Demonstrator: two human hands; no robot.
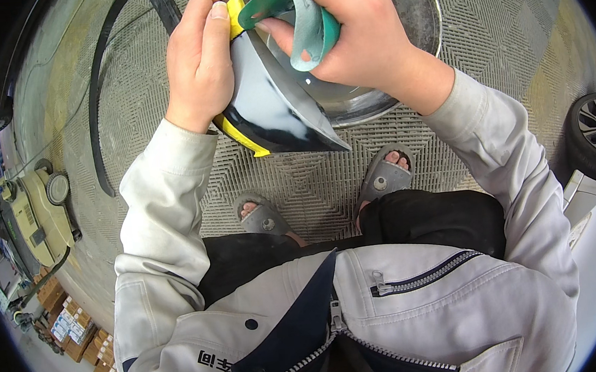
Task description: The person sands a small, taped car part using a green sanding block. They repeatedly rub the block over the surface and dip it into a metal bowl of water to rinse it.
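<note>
My left hand [199, 70] is closed around the edge of a pointed, curved car trim piece [261, 83], glossy black with grey-white patches. Yellow masking tape [236, 18] lines its edge near my left thumb, and more runs along its lower left side. A curled sheet of green sandpaper [323, 31], pale on its other face, is gripped in my right hand [366, 31]. One end of the sheet meets the taped upper end of the trim piece. The folded sheet partly hides my right fingers.
Below my hands a round metal basin [432, 15] stands on the grey grid floor [514, 61]. A long black curved strip [96, 111] arcs at left; whether it joins the trim is unclear. A wheel [595, 135] is at right, a beige machine [38, 216] and cardboard boxes [76, 326] at left.
</note>
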